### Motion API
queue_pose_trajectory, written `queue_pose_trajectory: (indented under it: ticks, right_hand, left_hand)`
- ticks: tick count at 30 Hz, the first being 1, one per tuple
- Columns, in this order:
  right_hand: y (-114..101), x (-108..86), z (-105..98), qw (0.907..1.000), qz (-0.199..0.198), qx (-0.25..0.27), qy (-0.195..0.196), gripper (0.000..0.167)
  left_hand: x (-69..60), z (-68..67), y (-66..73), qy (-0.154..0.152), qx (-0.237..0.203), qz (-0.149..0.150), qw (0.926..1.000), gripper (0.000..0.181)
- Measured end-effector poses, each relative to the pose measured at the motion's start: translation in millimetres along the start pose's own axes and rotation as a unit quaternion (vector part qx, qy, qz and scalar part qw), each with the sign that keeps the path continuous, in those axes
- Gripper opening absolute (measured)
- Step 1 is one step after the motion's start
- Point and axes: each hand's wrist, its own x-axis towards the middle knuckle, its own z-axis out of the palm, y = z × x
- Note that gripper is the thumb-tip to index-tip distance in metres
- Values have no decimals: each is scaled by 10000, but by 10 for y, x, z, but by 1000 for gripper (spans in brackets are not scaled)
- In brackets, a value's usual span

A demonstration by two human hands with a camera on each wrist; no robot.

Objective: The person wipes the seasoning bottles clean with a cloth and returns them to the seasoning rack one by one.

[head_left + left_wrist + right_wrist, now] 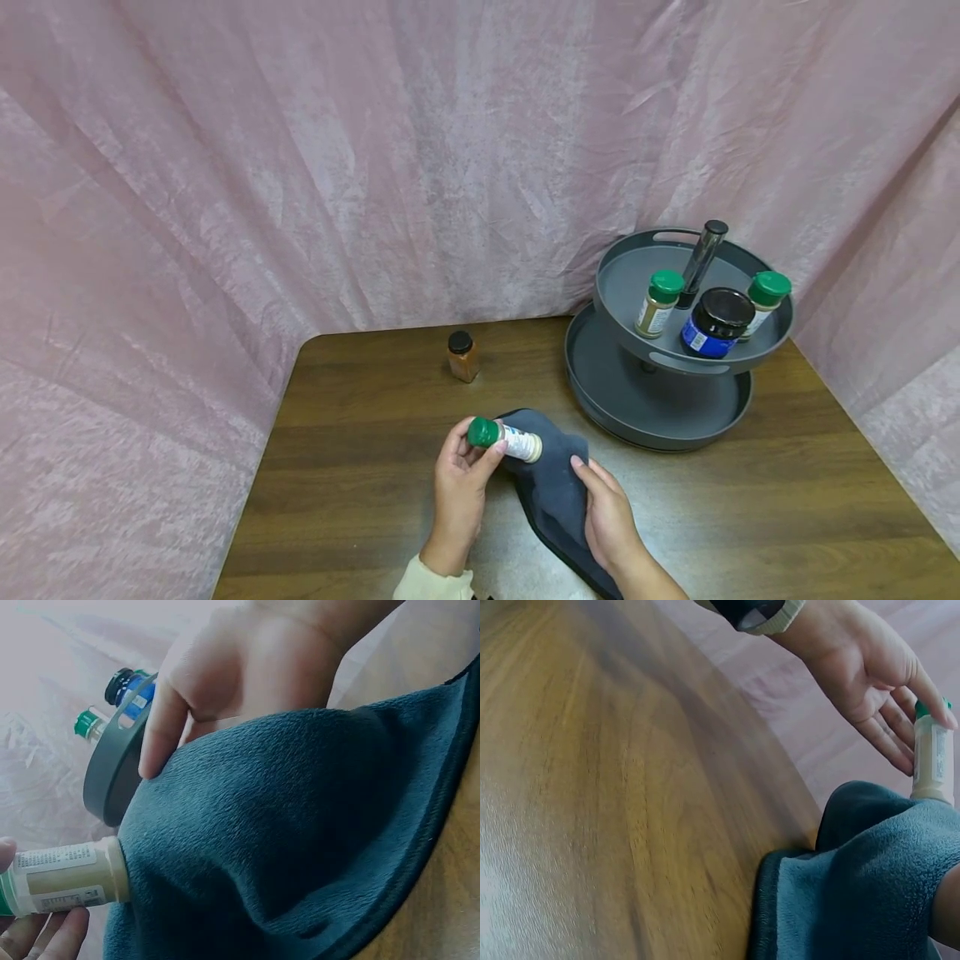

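Observation:
My left hand pinches a spice jar by its green-capped end, thumb on one side. The jar lies nearly level above the table. A dark grey-blue cloth with a black edge is held in my right hand, thumb on top of it. In the left wrist view the cloth meets the base of the jar. The right wrist view shows the jar with its bottom against the bunched cloth. Part of the right hand's fingers is hidden by the cloth.
A black-capped jar of orange-brown spice stands near the table's back edge. At right is a two-tier grey turntable tray. Its upper tier bears two green-capped jars, a black-lidded jar and a tall grinder-like bottle.

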Motion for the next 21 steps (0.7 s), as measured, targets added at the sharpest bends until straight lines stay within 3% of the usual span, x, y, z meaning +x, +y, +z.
queue_pose_trajectory:
  ticks: [7,15,21]
  right_hand:
    - [-67,-30,-59,9994,-246,119,-195,32]
    - [-258,-84,-145,9945,-861,-367,-473,32]
    - [-423,-121,-228,9839,-1543,-904,-15,34]
  left_hand:
    - [33,7,94,-127,-86,-28,9999,45]
    - [138,-38,220,-244,42,22,9997,46]
    - [258,-35,344,-251,153,199,9994,46]
